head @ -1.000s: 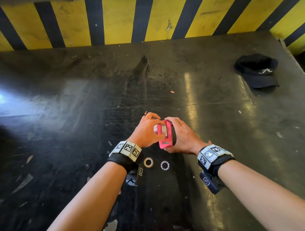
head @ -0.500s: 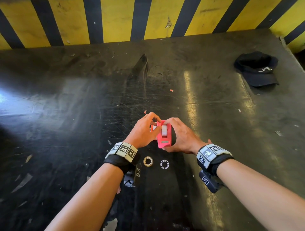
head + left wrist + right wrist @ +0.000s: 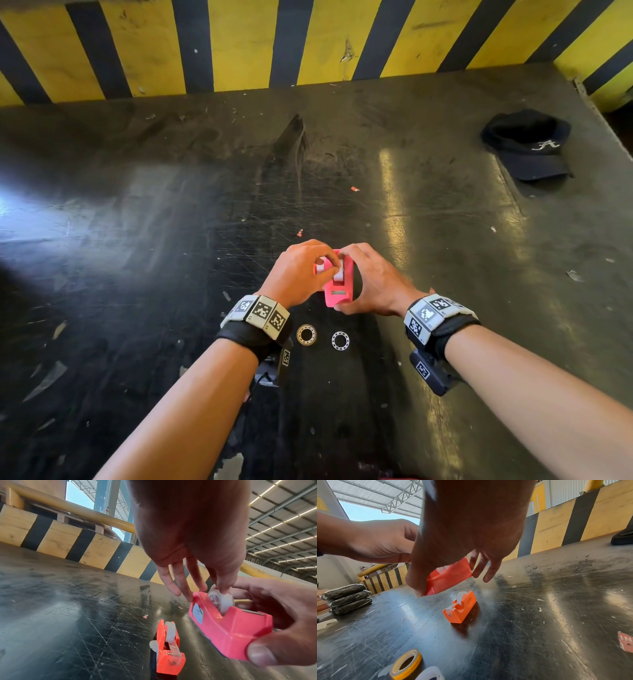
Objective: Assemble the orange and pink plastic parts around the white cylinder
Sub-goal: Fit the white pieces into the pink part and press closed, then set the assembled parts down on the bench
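My right hand (image 3: pixel 354 281) grips the pink plastic dispenser body (image 3: pixel 337 294) just above the black table; its thumb is at the near end and its fingers reach behind. A white cylinder of tape (image 3: pixel 221 601) sits in the body's (image 3: pixel 229 626) slot. My left hand (image 3: pixel 221 590) pinches the top of that cylinder (image 3: pixel 338 274). The right wrist view has the right hand (image 3: pixel 449 583) round the same body (image 3: pixel 452 574). An orange dispenser (image 3: pixel 168 650) with its own white roll stands on the table below, untouched (image 3: pixel 460 607), mostly hidden under my left hand in the head view.
Two small tape rings (image 3: pixel 306 334) (image 3: pixel 340 340) lie near my wrists, seen close as a yellow roll (image 3: pixel 407 665). A dark cap (image 3: pixel 527 144) lies far right. Black wrapped bundles (image 3: pixel 347 596) are stacked at the left. A striped yellow-black wall (image 3: pixel 239 44) bounds the back.
The white cylinder went from beside the pink body into its slot. My left fingers moved over onto the cylinder's top. The right hand kept its hold.
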A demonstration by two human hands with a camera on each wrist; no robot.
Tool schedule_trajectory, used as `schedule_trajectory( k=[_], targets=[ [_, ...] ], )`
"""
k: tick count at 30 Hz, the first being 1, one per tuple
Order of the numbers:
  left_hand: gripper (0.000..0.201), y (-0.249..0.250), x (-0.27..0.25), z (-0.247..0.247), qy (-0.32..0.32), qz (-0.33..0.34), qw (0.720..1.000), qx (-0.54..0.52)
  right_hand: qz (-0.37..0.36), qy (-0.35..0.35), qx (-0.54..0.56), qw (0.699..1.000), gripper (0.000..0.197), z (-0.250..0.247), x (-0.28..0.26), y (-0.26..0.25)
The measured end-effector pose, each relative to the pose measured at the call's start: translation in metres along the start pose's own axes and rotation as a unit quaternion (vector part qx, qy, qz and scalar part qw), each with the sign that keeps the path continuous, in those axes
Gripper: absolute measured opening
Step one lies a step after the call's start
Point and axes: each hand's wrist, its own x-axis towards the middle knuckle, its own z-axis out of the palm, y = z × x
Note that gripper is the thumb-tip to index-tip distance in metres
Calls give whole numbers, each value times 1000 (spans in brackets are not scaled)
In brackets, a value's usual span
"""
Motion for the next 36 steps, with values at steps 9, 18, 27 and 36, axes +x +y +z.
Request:
schedule_trajectory(
  k=[9,18,27,36],
  targets=[
    [6,3,-2,-5,-107,-9,994,5,21,-28,5,999,87,-2,4,3],
    [9,9,-9,-16,-171,-12,983,65,23,-40,0,999,85,-2,11,5],
    [14,1,-21,-2,-66,74,983,156,28,-20,19,999,82,-5,14,4],
    [40,7,-23,-1,-85,54,988,119,21,-5,32,999,106,-5,14,14]
  ],
)
